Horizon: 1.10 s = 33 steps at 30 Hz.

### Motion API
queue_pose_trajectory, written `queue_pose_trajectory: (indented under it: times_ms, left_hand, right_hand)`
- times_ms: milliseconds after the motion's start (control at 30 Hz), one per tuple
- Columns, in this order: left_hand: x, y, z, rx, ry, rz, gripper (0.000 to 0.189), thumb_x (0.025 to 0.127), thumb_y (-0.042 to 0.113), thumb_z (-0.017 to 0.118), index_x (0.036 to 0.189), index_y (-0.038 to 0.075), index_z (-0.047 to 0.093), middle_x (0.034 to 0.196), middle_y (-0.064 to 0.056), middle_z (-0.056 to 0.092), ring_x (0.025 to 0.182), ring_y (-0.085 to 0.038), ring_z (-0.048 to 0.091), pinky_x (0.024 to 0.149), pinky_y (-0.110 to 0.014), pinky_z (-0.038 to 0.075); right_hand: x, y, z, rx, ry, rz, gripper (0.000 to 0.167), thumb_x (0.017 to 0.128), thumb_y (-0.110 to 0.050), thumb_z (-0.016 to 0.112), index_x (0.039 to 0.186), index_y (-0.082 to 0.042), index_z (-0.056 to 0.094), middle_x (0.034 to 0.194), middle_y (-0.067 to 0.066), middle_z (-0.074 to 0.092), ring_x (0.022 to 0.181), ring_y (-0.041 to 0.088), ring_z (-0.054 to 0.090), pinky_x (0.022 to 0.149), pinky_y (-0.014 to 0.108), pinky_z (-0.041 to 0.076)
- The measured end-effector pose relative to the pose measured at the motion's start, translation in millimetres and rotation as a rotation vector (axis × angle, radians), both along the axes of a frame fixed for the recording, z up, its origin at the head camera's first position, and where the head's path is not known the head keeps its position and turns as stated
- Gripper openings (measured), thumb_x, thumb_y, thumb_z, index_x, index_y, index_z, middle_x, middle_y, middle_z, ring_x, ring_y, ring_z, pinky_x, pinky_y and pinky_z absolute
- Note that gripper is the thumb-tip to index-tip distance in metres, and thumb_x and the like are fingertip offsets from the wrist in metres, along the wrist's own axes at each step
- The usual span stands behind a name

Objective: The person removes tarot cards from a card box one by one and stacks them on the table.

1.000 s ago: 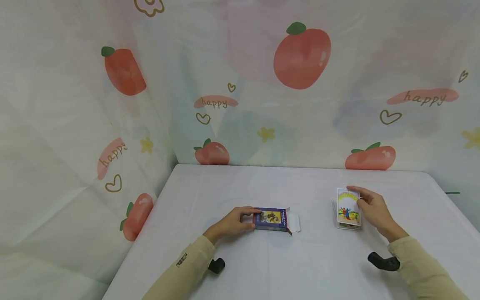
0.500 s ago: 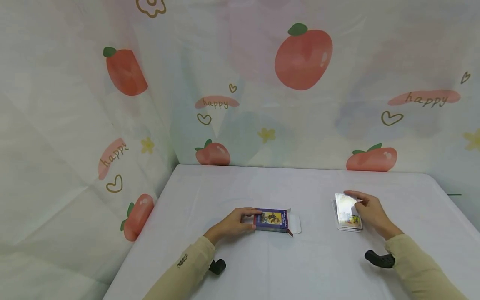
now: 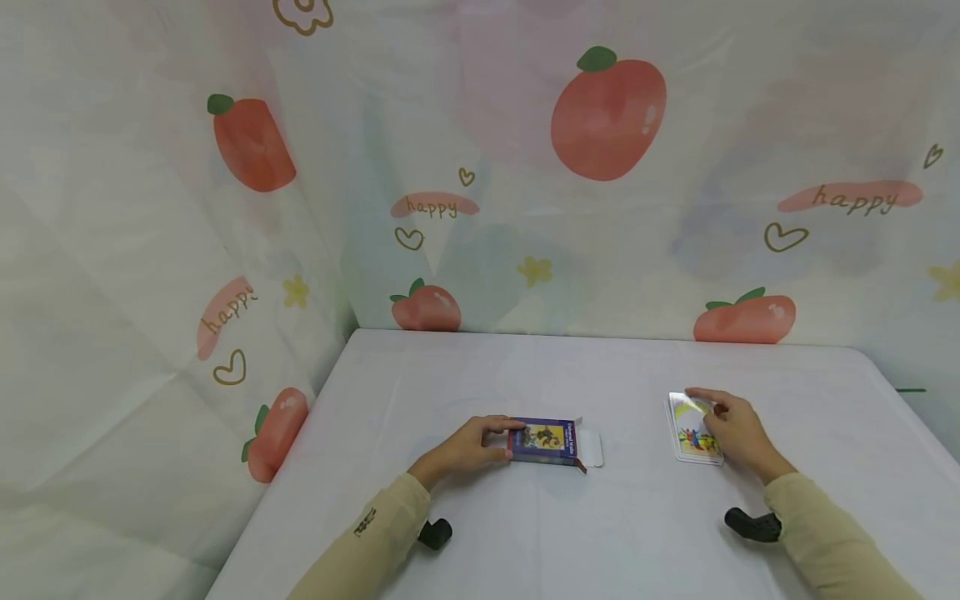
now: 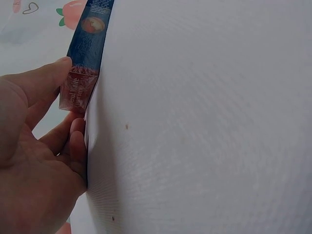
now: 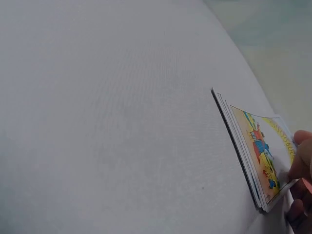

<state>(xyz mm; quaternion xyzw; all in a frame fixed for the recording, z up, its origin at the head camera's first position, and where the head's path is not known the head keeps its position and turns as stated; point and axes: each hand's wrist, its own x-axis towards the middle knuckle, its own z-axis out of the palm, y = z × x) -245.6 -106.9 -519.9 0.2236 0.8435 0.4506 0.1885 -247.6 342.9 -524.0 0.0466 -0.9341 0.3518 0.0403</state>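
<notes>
While your left hand (image 3: 467, 447) holds the blue card box (image 3: 543, 440) by its left end, fingers closed on it, your right hand (image 3: 741, 429) grips the card stack (image 3: 694, 442) at its right side; whether those fingers pinch one card or several, you cannot tell. Location: both on the white tabletop (image 3: 630, 533), well apart, the open flap (image 3: 591, 447) facing the stack. Risks: an uneven grip could fan your loose cards; a hard squeeze could dent the box. Against one second ago: top card, then askew, now nearly flush; box unmoved.
</notes>
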Motion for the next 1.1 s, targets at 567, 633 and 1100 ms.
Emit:
queue_pose_trajectory:
  times_ms: [567, 633, 1100]
  left_hand:
    - [1.0, 1.4, -1.4, -0.02, -0.017, 0.02, 0.048, 0.094, 0.02, 0.073, 0.139, 0.032, 0.062, 0.159, -0.006, 0.046, 0.146, -0.033, 0.043, 0.123, -0.051, 0.033]
    - [1.0, 1.8, -1.2, -0.022, -0.019, 0.021, 0.049, 0.094, 0.019, 0.073, 0.14, 0.032, 0.062, 0.159, -0.006, 0.046, 0.147, -0.033, 0.043, 0.123, -0.05, 0.033]
    - [1.0, 1.7, -2.6, -0.009, -0.01, 0.017, 0.047, 0.094, 0.019, 0.072, 0.139, 0.03, 0.062, 0.158, -0.007, 0.046, 0.148, -0.032, 0.04, 0.122, -0.053, 0.034]
  right_hand:
    - [-2.2, -1.9, -4.7, 0.048, -0.067, -0.002, 0.047, 0.091, 0.001, 0.051, 0.138, 0.002, 0.056, 0.102, 0.019, 0.051, 0.095, 0.03, 0.045, 0.074, 0.035, 0.037]
    - [-2.2, -2.4, -4.7, 0.047, -0.073, 0.001, 0.047, 0.092, 0.001, 0.051, 0.139, 0.002, 0.056, 0.108, 0.022, 0.052, 0.097, 0.032, 0.045, 0.076, 0.037, 0.038]
    - [-6.8, 2.6, -7.2, 0.049, -0.058, 0.044, 0.043, 0.089, 0.0, 0.053, 0.132, 0.004, 0.061, 0.141, 0.032, 0.048, 0.103, 0.03, 0.048, 0.081, 0.033, 0.041]
